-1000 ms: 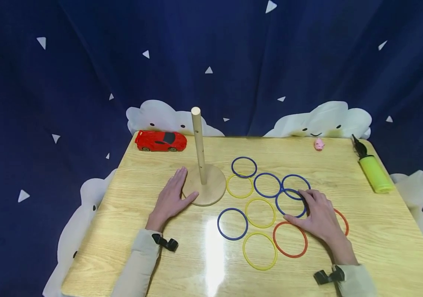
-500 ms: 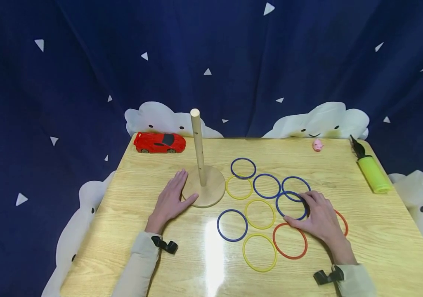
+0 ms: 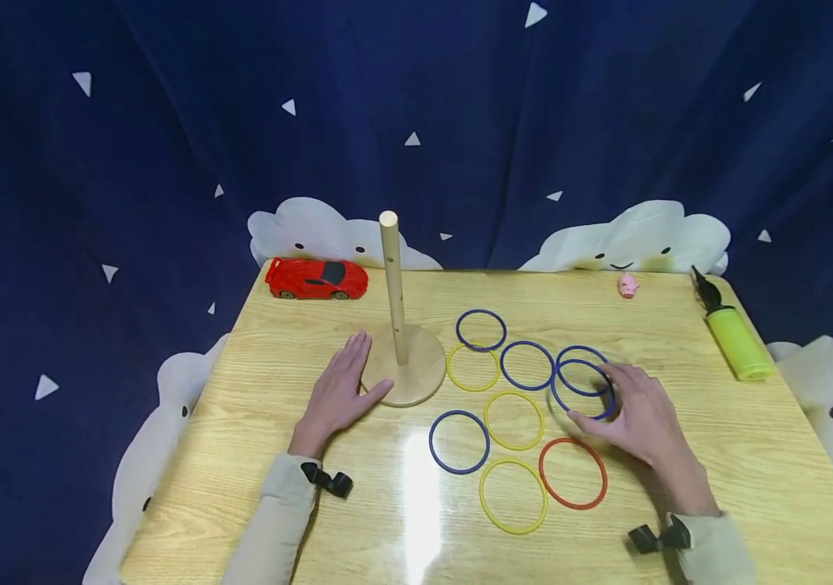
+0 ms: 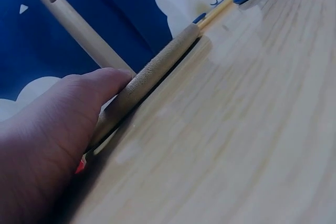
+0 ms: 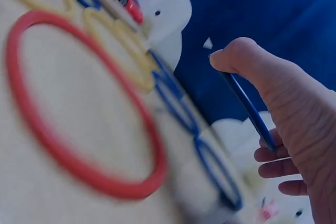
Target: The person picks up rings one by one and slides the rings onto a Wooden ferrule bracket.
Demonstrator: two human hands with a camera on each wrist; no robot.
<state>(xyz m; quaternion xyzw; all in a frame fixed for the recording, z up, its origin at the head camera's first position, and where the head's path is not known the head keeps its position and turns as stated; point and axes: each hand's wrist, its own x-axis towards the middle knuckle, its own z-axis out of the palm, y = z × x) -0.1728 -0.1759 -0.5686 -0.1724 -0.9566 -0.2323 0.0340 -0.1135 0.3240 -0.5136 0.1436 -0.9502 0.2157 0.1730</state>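
My left hand [image 3: 336, 398] rests at the left side of a round wooden base [image 3: 419, 378], fingers extended along its edge and thumb over its front rim. An upright wooden post [image 3: 393, 284] rises from that base. Between the thumb and fingers of my right hand [image 3: 646, 414] is a blue ring [image 5: 247, 103], pinched across its width and raised off the table in the right wrist view. Another blue ring [image 3: 580, 348] lies partly behind it. A red ring [image 3: 573, 508] is on the table just in front of my right hand.
Several blue and yellow rings lie on the wooden table [image 3: 738, 471], including a yellow ring [image 3: 513, 532] at the front and a blue ring [image 3: 458, 472]. Along the back are a red toy car [image 3: 317, 280], a pink pig figure [image 3: 627, 286] and a yellow-green pump [image 3: 740, 345].
My right hand has lifted the blue ring from the table, moving slightly up and right with it. The second red ring is now hidden behind that hand. My left hand stays put.
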